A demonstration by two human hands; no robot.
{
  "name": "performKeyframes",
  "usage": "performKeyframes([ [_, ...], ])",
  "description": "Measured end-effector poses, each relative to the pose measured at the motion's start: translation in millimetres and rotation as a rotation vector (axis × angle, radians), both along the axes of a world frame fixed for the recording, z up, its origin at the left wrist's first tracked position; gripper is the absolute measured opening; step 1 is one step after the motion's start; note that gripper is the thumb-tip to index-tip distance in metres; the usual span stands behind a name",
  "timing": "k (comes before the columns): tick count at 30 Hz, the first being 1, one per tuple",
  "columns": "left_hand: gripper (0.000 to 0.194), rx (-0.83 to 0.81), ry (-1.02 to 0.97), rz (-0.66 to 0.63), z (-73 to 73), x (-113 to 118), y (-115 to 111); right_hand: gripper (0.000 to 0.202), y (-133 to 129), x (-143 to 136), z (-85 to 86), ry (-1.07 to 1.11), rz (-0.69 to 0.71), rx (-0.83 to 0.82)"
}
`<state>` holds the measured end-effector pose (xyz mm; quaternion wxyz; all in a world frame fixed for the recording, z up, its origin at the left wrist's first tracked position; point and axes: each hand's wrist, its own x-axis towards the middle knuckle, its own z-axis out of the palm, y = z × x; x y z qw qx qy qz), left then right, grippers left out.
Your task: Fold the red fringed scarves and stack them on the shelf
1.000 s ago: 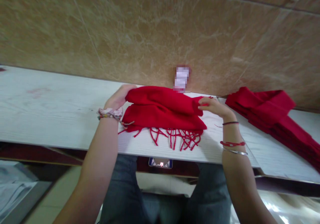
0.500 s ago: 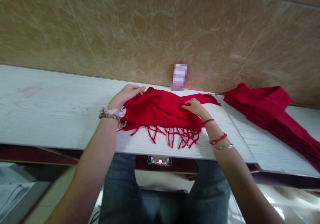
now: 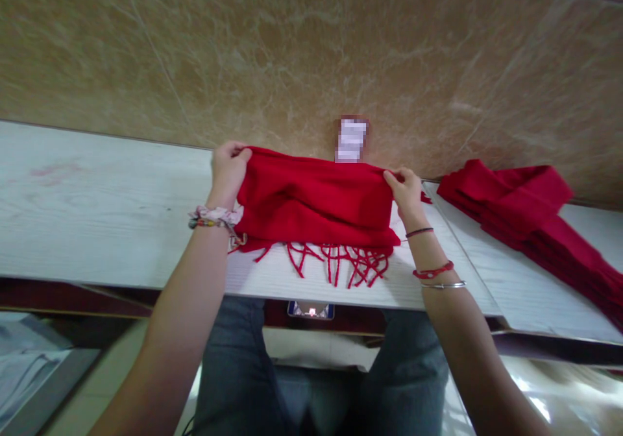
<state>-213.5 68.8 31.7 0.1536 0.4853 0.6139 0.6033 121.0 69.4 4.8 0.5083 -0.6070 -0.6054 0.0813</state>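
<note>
A red fringed scarf (image 3: 316, 199) lies folded on the white tabletop (image 3: 102, 215) in front of me. My left hand (image 3: 230, 170) pinches its far left corner between thumb and fingers. At the far right corner my right hand (image 3: 406, 188) grips the edge in the same way. Between the two hands the far edge is drawn nearly straight and lifted a little. Soft wrinkles cross the middle of the cloth. Loose fringe strands spread toward me along the near edge, and a bit of fringe shows just beyond my right hand.
More red cloth (image 3: 525, 209) lies in a folded heap on the right. A blurred-out card-like item (image 3: 351, 141) stands against the brown marbled wall (image 3: 272, 60) behind the scarf. Below the table's front edge is a phone (image 3: 310, 310), and a grey box (image 3: 63, 384) stands at lower left.
Both hands have moved to the scarf's far corners and taken hold of them. The far edge has been raised and pulled straight, and the bunched cloth is now flatter and wider.
</note>
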Motion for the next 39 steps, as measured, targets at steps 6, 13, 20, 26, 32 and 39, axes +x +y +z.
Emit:
performKeyframes([
  [6,0.011,-0.126,-0.051,-0.035,7.4,-15.1,-12.8,0.016,-9.5,17.1,13.9,-0.051,0.166,0.117],
  [13,0.026,-0.443,0.125,-0.361,2.1,-26.6,-17.4,0.037,-9.5,28.8,5.9,-0.474,0.563,-0.570],
  [20,0.031,-0.074,0.471,-0.337,-9.5,19.3,-1.7,0.023,-3.8,-28.7,-11.6,-0.526,0.268,-0.226],
  [26,0.019,-0.237,0.733,-0.500,-17.4,31.1,5.5,0.018,-5.9,-36.6,-18.3,-0.540,0.207,-0.216],
  [32,0.013,-0.019,0.519,-0.180,-9.9,27.3,-4.6,0.019,-1.0,-19.6,-5.9,-0.206,0.033,-0.041],
  [39,0.020,0.008,0.125,0.081,3.6,1.4,-8.3,0.031,-9.1,3.5,16.1,0.007,-0.086,0.300],
])
